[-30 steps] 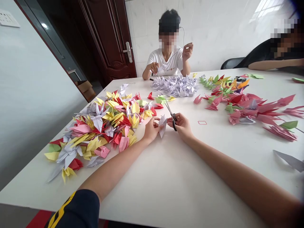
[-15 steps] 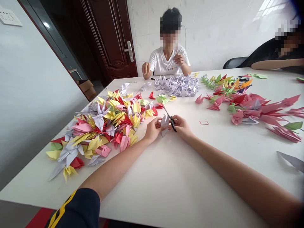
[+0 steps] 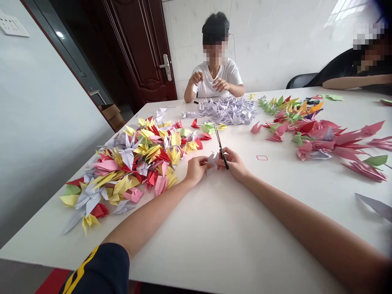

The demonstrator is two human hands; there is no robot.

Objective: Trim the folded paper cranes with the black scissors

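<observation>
My left hand (image 3: 195,169) pinches a small pale lilac folded paper piece (image 3: 211,160) just above the white table (image 3: 214,228). My right hand (image 3: 234,163) meets it from the right, fingers closed through the black handles of a pair of scissors (image 3: 221,148). The scissor blades point up and away from me, over the paper piece. Both hands are close together near the table's middle.
A big heap of yellow, red, pink and lilac folded paper (image 3: 131,163) lies to the left. A lilac heap (image 3: 228,110) sits before a person in white (image 3: 216,77). Pink and green paper pieces (image 3: 321,139) spread right, near another person's arm (image 3: 355,81). A red rubber band (image 3: 261,157) lies nearby.
The scissors have tipped more upright, blades now pointing away. The paper piece has sunk lower between my hands. The person opposite lowered both hands toward the lilac heap.
</observation>
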